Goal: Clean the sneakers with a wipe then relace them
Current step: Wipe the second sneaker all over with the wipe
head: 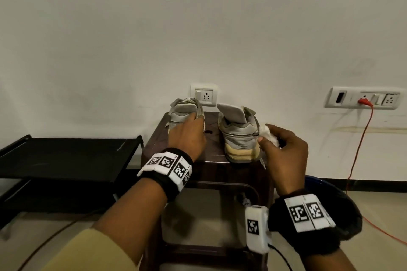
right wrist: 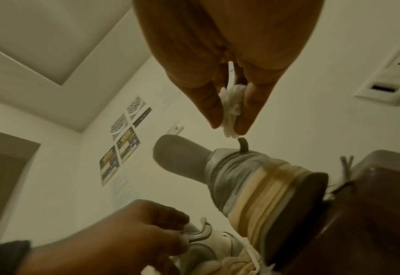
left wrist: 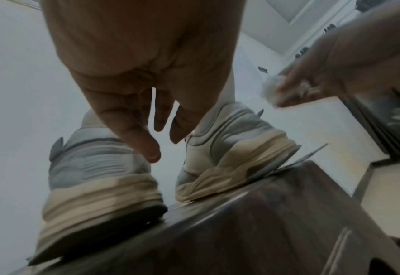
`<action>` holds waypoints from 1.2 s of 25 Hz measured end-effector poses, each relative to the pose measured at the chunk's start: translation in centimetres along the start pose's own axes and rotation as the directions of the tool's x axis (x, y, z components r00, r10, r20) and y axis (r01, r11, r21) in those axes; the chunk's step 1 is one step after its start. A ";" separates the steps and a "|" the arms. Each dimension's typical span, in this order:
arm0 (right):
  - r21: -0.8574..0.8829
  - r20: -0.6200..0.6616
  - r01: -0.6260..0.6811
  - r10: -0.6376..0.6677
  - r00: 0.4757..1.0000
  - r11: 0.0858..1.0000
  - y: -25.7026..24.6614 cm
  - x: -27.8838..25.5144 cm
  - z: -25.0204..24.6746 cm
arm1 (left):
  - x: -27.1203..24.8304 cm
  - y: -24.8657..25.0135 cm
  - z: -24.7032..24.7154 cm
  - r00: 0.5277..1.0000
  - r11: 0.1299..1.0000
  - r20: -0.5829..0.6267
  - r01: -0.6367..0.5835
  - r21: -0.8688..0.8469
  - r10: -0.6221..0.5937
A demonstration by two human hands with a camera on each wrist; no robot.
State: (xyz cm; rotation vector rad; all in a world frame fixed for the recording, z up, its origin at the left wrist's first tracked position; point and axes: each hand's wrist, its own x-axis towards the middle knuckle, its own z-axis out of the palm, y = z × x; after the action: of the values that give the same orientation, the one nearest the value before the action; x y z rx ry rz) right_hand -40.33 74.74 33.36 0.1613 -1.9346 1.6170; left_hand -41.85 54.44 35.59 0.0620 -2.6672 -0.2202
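Two grey mesh sneakers with cream ribbed soles, the left sneaker point(head: 186, 116) and right sneaker point(head: 239, 136), are sitting mid-frame on one dark brown plastic stool point(head: 211, 167). The left hand point(head: 187, 136) is resting relaxed fingers on one; the right hand point(head: 284, 152) is pinching one crumpled white wipe point(head: 267, 133).

Head view looks down from above; both wrist views, close and low, share the sneakers point(left wrist: 100, 167).
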 end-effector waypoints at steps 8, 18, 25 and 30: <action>0.000 0.129 0.099 -0.098 0.987 0.995 -0.8 -1.3 2.0 | 2.7 -1.2 -1.1 0.997 0.913 0.072 0.009 0.408 -0.042; -0.061 0.212 0.105 -0.090 0.973 0.993 -0.9 -2.0 1.7 | -2.7 -4.8 -5.6 0.983 0.935 0.079 0.130 0.330 -0.165; -0.071 0.312 0.102 -0.075 0.947 0.992 -2.2 -4.4 3.1 | -5.0 -5.1 -6.5 0.988 0.775 0.093 0.040 0.631 -0.126; -0.074 0.305 0.086 -0.060 0.950 0.994 -2.7 -4.1 3.1 | -4.3 -5.5 -5.1 0.995 0.913 0.023 0.083 0.399 -0.100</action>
State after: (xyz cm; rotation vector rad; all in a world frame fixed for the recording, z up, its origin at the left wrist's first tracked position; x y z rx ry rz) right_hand -36.88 70.06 33.32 0.4650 -2.1948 1.5270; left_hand -35.67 48.63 37.31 0.3152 -2.7121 0.3004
